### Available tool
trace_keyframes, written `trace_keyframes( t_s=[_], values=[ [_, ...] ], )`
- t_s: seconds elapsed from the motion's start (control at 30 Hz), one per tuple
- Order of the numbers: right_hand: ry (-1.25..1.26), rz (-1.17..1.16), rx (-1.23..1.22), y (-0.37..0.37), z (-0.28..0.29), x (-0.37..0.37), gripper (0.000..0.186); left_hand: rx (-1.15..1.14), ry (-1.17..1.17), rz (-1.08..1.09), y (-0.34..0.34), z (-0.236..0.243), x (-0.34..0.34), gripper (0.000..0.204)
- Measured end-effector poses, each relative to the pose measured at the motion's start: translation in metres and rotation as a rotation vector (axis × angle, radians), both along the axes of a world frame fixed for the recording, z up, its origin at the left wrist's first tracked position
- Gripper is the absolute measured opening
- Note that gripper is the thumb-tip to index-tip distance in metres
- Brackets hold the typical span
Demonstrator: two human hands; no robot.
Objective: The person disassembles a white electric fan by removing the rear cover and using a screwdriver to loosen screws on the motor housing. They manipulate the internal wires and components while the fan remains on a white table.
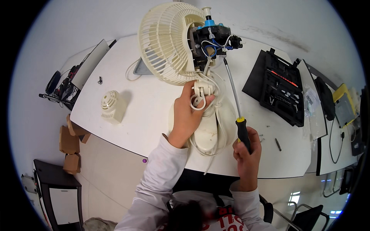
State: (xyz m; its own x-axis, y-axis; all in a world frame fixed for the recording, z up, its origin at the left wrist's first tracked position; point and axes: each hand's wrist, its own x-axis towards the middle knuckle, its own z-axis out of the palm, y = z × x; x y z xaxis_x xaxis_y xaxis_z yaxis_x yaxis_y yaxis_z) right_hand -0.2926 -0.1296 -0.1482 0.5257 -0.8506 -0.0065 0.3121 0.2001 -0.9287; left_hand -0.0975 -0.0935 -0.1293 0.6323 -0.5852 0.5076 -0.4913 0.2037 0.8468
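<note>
A cream desk fan (167,42) stands on the white table, its rear cover off and the dark motor (200,48) with blue and white wires exposed. My left hand (189,111) is wrapped round the fan's neck joint, where a loop of white cord hangs. In my right hand (248,150) is a long screwdriver (232,88) with a black and yellow handle. Its shaft points up and the tip is at the underside of the motor; whether it sits in a screw is too small to tell. The fan base (206,133) lies between my hands, with cord draped over it.
The cream vented motor cover (113,106) rests on the table at left, near a small metal part (100,80). A grey tray (142,68) is partly behind the fan. At right lies an open black tool case (283,86); a screwdriver bit (278,144) is nearer me.
</note>
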Motion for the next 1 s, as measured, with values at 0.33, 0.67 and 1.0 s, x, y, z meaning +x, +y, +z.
trace_keyframes(
  t_s=[0.33,0.67,1.0],
  values=[
    [0.149,-0.277,-0.163,0.002,0.001,0.008,0.028,0.009,0.005,-0.005,0.000,0.002,-0.002,0.040],
    [-0.033,-0.122,-0.092,0.010,-0.007,0.016,0.025,0.005,0.056,-0.014,0.001,0.003,-0.002,0.036],
    [-0.057,0.050,0.050,0.001,-0.003,0.008,0.027,-0.013,0.007,-0.012,-0.001,-0.002,-0.001,0.039]
  ],
)
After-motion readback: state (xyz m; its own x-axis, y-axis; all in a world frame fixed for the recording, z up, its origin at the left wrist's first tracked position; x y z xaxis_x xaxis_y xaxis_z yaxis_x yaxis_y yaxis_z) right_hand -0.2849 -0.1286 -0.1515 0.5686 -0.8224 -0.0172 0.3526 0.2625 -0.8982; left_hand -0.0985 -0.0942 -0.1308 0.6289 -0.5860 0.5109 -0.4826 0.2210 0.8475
